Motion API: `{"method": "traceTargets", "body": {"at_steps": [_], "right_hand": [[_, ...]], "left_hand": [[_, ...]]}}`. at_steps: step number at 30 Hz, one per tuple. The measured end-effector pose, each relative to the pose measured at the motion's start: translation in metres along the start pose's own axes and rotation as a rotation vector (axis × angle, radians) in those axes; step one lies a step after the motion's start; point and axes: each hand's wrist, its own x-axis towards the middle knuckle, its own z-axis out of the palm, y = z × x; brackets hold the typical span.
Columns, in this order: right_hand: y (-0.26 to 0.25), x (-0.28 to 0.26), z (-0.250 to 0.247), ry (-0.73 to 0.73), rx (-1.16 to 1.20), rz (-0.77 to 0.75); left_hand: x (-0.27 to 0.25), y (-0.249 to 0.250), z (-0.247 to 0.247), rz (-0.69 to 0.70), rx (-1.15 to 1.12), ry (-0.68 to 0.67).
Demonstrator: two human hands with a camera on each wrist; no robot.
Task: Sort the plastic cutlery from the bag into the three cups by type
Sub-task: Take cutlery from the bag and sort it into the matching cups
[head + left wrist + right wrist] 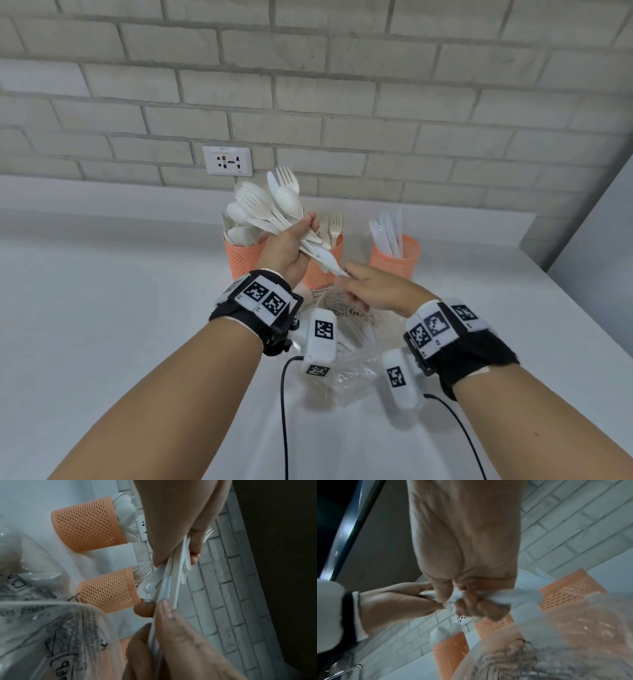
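My left hand [298,240] is raised above the cups and grips a mixed bundle of white plastic cutlery [274,202] made of forks, spoons and knives. My right hand [347,277] pinches the lower end of one white piece [330,265] that sticks out below the bundle; its type is unclear. The right wrist view shows my right fingers [479,608] curled round that piece. Three orange mesh cups stand by the wall: the left cup [239,257] holds spoons, the middle cup [325,270] forks, the right cup [394,257] knives. The clear plastic bag [346,346] lies under my wrists.
A white table [120,325] carries everything and ends at a brick wall with a power socket [227,161]. A grey panel [592,233] stands at the right. Black cables [284,411] hang from both wrist cameras over the near table.
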Motion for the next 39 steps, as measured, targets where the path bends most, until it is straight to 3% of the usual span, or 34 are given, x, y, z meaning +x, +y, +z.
{"method": "traceTargets", "body": {"at_steps": [3, 7, 11, 17, 21, 27, 31, 39], "right_hand": [[0.004, 0.001, 0.004, 0.067, -0.073, -0.05], [0.013, -0.006, -0.01, 0.051, -0.13, 0.042], [0.009, -0.006, -0.021, 0.25, -0.101, 0.028], [-0.019, 0.006, -0.024, 0.584, 0.188, -0.162], [-0.036, 0.017, -0.029, 0.73, 0.32, -0.323], [-0.035, 0.032, -0.029, 0.696, 0.121, -0.196], [-0.039, 0.037, -0.031, 0.588, 0.272, -0.054], [-0.038, 0.041, -0.031, 0.722, 0.33, -0.144]], "left_hand": [[0.004, 0.003, -0.004, 0.009, 0.101, -0.019], [0.008, 0.014, -0.014, 0.055, 0.048, 0.072], [0.003, 0.021, -0.02, 0.029, 0.086, 0.084], [-0.011, 0.008, -0.022, -0.123, 0.558, -0.164], [-0.027, -0.002, -0.013, -0.147, 0.688, -0.284], [-0.029, -0.006, -0.013, -0.165, 0.703, -0.242], [-0.027, -0.006, -0.01, -0.209, 0.761, -0.194], [-0.021, -0.009, -0.012, -0.238, 0.782, -0.195]]}}
